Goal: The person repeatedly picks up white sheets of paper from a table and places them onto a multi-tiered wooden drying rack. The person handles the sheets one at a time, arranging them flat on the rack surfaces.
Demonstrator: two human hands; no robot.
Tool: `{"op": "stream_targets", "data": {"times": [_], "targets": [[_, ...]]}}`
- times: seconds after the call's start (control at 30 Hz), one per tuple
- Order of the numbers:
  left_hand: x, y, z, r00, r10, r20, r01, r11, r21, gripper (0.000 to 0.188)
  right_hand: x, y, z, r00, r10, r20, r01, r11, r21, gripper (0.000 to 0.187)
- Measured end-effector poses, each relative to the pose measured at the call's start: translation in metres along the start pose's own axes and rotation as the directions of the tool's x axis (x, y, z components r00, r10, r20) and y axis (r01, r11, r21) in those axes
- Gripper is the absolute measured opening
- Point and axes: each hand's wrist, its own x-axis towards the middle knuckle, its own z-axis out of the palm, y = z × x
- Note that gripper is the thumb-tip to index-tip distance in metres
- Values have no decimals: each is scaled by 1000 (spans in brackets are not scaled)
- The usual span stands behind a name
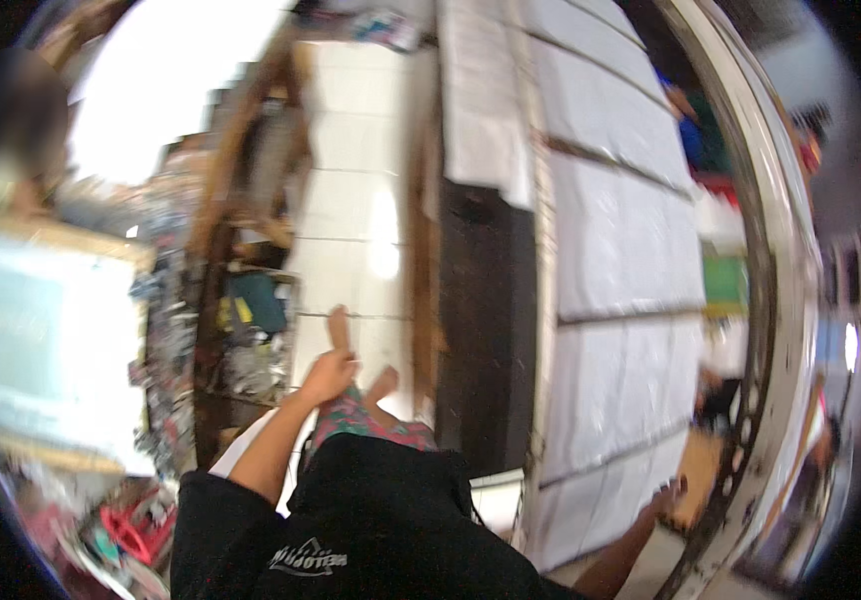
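My left hand (331,376) hangs in front of my patterned shorts (339,418), over the tiled aisle. Its fingers are turned away and blurred, so their pose is unclear, and nothing shows in it. On the other side, my right arm stretches out to the right. My right hand (668,496) is by the far edge of a long table covered with white sheets (626,385), close to a brown board (703,475). Its fingertips look apart, with no object visible in them; whether they touch the edge I cannot tell.
White floor tiles (353,210) run ahead between wooden shelving on the left and the long table. A dark panel (486,330) lies along the table's near side. Left stands a pale framed screen (26,330); a red plastic item (136,530) sits lower left. A blurred person is upper left.
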Motion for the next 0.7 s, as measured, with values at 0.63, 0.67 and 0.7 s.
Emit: {"op": "stream_targets", "data": {"times": [0.63, 0.67, 0.7], "targets": [[143, 165, -349, 636, 157, -755, -307, 950, -62, 25, -254, -149, 837, 332, 91, 939, -107, 993, -58, 14], [145, 164, -361, 606, 146, -782, -307, 950, -60, 25, -264, -148, 850, 300, 124, 946, -131, 988, -88, 14], [147, 164, -373, 576, 137, -806, -307, 950, -58, 25, -271, -147, 860, 268, 137, 954, -144, 984, -101, 15]]}}
